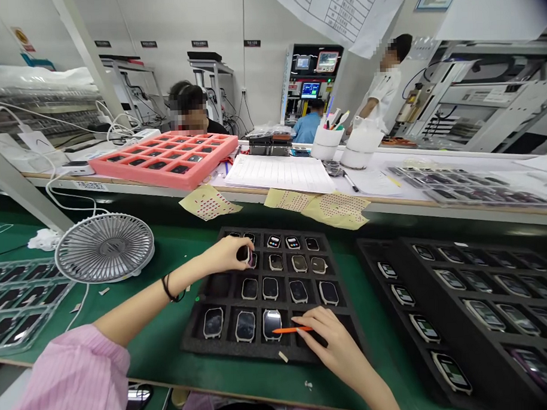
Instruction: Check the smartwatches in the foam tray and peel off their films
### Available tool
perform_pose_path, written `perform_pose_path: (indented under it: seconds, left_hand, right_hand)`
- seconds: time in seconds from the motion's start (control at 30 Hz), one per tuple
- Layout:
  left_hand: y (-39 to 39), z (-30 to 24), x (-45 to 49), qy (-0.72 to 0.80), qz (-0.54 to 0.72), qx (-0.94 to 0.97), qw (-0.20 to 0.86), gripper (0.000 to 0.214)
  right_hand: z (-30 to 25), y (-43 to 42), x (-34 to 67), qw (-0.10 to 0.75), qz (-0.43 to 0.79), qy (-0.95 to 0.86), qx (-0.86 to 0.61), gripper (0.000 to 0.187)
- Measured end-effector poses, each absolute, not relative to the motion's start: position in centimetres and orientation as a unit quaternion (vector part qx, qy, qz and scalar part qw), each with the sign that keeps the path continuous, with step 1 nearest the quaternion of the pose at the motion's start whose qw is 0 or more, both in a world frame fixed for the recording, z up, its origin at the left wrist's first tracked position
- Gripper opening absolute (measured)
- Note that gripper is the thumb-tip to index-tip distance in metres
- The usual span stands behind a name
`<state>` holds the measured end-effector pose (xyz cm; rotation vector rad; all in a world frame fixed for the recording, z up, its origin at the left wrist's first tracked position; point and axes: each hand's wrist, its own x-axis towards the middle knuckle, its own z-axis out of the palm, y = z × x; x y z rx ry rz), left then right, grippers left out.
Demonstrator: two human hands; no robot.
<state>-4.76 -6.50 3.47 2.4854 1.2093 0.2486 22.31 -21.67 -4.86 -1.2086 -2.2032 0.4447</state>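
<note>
Pinching a dark smartwatch (243, 254) in its fingertips, the left hand (224, 256) sits over the upper rows of a black foam tray (194, 342); the right hand (327, 340) grips an orange stick (292, 330) just beside the bottom-row watches (272, 324).

No legible text or labels

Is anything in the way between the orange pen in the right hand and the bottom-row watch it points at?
Nothing visible stands in the way: the orange pen, held in the right hand, runs straight to the watch, its tip over the watch's lower edge.
</note>
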Motion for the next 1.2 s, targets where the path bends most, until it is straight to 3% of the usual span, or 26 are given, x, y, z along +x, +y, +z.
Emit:
perform_pose_path:
  seconds: [0.2, 0.4, 0.5, 0.8, 1.0, 1.2]
  left_hand:
    - [-3.7, 2.8, -3.3, 0.373, -0.047, 0.914, 0.149, 0.042]
    - [-3.9, 2.6, -2.1, 0.389, -0.1, 0.913, 0.066, 0.068]
    - [-3.8, 2.1, -2.2, 0.395, -0.087, 0.913, 0.055, 0.061]
    - [-6.7, 4.9, -3.6, 0.38, 0.054, 0.907, 0.171, 0.031]
    - [-9.9, 3.6, -3.0, 0.373, -0.069, 0.912, 0.158, 0.035]
    - [-8.6, 2.9, -3.3, 0.343, -0.103, 0.914, 0.191, 0.037]
  right_hand:
    - [-5.1, -21.8, 22.3, 0.307, 0.158, -0.821, -0.454, 0.02]
    - [-4.7, -22.0, 22.2, 0.303, 0.16, -0.822, -0.456, 0.02]
    - [-4.4, -22.0, 22.1, 0.301, 0.158, -0.824, -0.454, 0.02]
    - [-4.5, -21.9, 22.1, 0.318, 0.153, -0.818, -0.454, 0.02]
    - [-4.2, -21.9, 21.9, 0.322, 0.152, -0.819, -0.45, 0.02]
    - [-4.6, -21.9, 22.1, 0.312, 0.171, -0.826, -0.437, 0.016]
